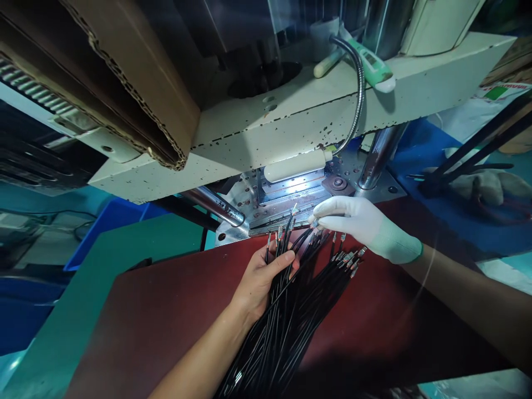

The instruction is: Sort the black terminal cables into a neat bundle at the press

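Note:
My bare left hand [266, 271] is wrapped round some of the black cables [286, 327], a long bundle that hangs down toward the bottom of the view. Small metal connectors [349, 257] tip the cable ends, which fan out at the top. My right hand [363, 224], in a white glove with a green cuff, has its fingertips pinched together at the end of one cable [313, 223], just right of the left hand. Its thumb side partly hides that connector.
A press with a chipped cream plate [257, 144] overhangs the work. Under it, a white lamp [295, 165] on a flexible neck lights the metal die [291, 191]. Steel posts [376, 160] stand at both sides. A cardboard box [145, 83] juts in at upper left. A dark red board [166, 316] lies below.

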